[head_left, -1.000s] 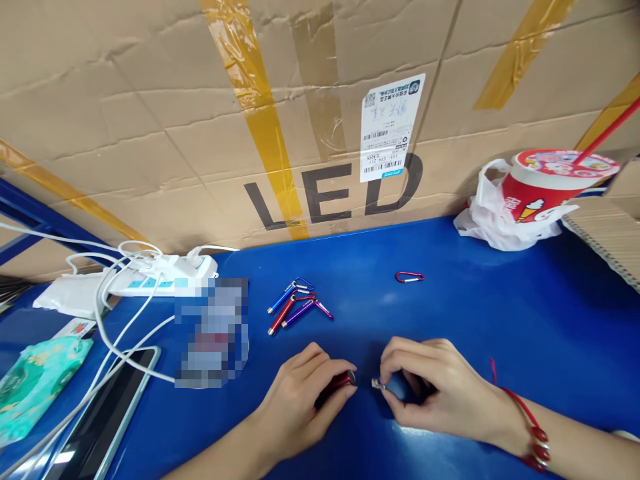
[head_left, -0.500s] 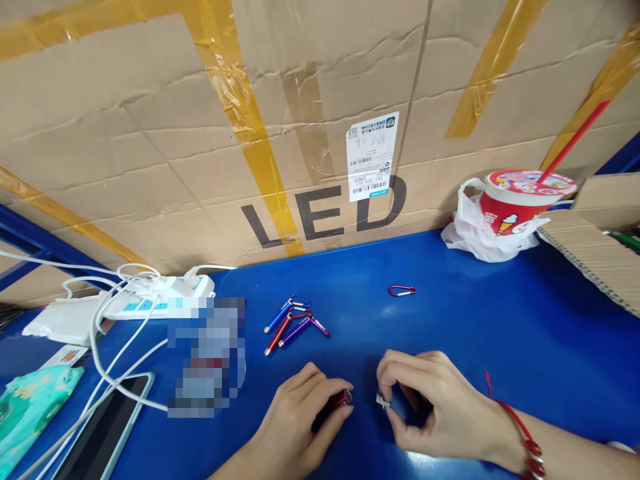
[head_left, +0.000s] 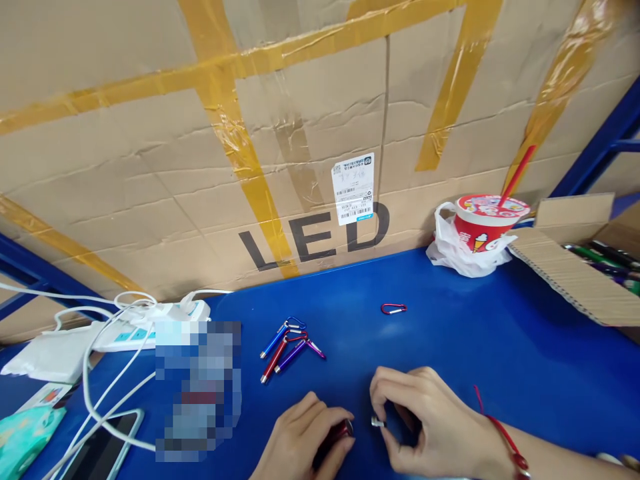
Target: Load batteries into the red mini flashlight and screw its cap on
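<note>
At the near edge of the blue bench, 2 hands are brought close together, knuckles up. The left hand is curled around a small red tube, whose open end is pointed toward the other hand; the fingers are wrapped tight over it, so only its tip is seen. The right hand is closed narrowly, and a small silver part is pinched between thumb and forefinger. The silver part is held just beside the end of the red tube, with a slight gap between them. A red cord bracelet is worn on the right wrist.

Farther back on the bench, 3 small pen-like lights in blue, red and purple are laid in a loose fan, their clips touching. A single red clip is set apart to their right. A red paper cup with a straw is stood in a white plastic bag at the back right, beside an open cardboard box. A white power strip with cables is placed at the left, against a large taped carton marked LED.
</note>
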{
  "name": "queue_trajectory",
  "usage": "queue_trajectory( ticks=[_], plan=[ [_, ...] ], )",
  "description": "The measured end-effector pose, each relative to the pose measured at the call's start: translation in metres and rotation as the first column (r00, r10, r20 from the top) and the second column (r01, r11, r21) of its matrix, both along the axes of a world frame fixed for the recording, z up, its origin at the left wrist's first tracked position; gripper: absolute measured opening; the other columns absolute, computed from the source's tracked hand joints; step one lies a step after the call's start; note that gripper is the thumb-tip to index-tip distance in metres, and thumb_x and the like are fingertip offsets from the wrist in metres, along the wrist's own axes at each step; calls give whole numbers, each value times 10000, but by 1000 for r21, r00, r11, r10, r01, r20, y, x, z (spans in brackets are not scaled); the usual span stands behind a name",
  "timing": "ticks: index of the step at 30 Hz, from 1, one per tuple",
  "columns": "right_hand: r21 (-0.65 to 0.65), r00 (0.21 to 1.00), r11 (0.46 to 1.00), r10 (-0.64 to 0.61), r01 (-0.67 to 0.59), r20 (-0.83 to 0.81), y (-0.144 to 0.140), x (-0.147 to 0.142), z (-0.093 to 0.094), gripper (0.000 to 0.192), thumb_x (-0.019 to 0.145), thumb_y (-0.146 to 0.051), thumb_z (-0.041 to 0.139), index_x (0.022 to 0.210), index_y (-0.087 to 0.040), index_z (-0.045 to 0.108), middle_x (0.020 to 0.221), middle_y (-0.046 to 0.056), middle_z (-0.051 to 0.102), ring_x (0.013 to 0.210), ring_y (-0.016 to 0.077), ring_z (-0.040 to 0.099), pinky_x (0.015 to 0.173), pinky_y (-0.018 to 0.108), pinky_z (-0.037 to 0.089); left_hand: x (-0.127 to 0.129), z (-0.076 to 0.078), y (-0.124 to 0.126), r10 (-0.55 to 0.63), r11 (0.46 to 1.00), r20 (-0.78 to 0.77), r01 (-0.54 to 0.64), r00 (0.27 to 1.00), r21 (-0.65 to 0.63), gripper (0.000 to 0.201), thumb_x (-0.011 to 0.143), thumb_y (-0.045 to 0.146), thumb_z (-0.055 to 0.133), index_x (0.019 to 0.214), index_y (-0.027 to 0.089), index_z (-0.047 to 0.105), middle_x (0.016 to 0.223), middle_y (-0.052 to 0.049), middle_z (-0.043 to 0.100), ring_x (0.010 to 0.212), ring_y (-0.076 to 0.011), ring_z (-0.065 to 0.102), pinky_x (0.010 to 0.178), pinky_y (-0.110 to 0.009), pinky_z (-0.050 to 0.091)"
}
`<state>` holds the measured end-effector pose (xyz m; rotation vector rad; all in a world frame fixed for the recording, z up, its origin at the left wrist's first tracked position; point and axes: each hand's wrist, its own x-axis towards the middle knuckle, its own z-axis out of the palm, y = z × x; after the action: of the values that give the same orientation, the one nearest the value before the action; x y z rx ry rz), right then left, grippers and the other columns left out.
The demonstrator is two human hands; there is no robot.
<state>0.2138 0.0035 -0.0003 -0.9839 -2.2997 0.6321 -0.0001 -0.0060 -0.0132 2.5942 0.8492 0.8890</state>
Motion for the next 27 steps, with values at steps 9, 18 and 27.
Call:
queue_trajectory(
  ticks=[9,18,27],
  plan=[
    [-20,1000,1000,8,-8,26,3,0,-1,129,652,-128,540,753,-198,578,715,-45,583,432,38,445,426,155,314,-4,-2,3,-4,1000,-60,3,998,-7,149,878,171,484,1019,157,527,679,-36,632,585,-151,549,545,-224,475],
    [5,999,999,48,-48,13,0,0,0,123,690,-136,577,785,-198,624,721,-49,604,439,36,444,439,158,324,-4,-2,1,1,1000,-70,-2,998,-15,149,892,189,465,1015,154,540,680,-38,627,585,-149,534,532,-223,454],
    [37,998,998,59,-60,31,2,1,3,118,732,-153,559,793,-207,645,722,-43,617,456,46,469,449,167,331,-4,-4,3,-1,1000,-89,-1,996,-26,150,886,174,467,1021,156,531,698,-40,629,596,-151,530,527,-220,444]
  ],
)
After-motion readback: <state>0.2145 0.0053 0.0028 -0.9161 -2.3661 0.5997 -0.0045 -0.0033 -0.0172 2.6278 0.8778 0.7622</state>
